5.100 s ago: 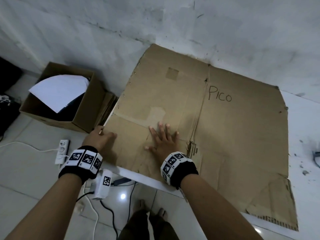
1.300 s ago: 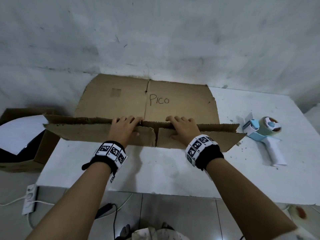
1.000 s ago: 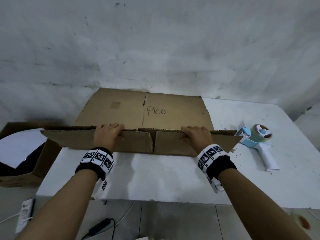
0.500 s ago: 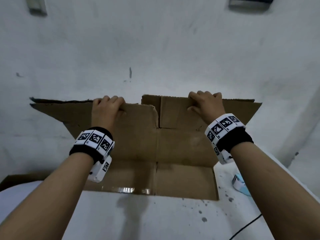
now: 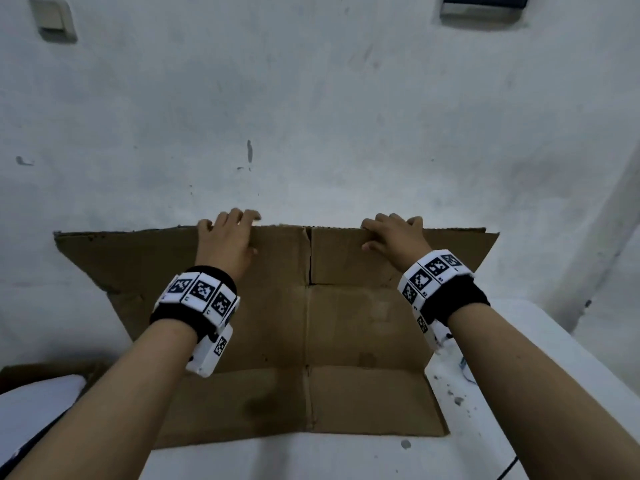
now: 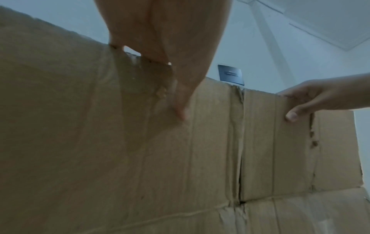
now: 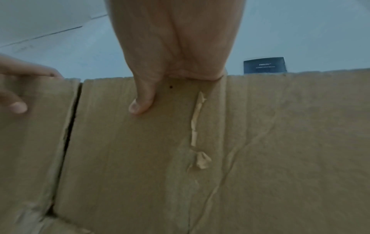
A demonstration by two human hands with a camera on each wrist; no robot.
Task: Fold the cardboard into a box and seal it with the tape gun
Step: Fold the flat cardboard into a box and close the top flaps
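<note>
The brown cardboard (image 5: pixel 311 323) stands raised on the white table (image 5: pixel 485 410), its upper part upright before the wall and its lowest panel lying flat. My left hand (image 5: pixel 227 237) grips the top edge left of the centre slit, fingers hooked over the back, thumb (image 6: pixel 181 109) pressed on the near face. My right hand (image 5: pixel 394 233) grips the top edge right of the slit the same way, thumb (image 7: pixel 140 104) on the cardboard (image 7: pixel 220 158). The tape gun is out of sight.
A white wall (image 5: pixel 311 116) stands right behind the cardboard. A dark plate (image 5: pixel 485 1) and a switch box (image 5: pixel 53 19) are mounted high on it. The edge of another brown box (image 5: pixel 52 370) shows at the lower left.
The flat sheet has been folded and lifted upright. Since half a second ago the top edge and both hands stayed about level while the view tilted up slightly.
</note>
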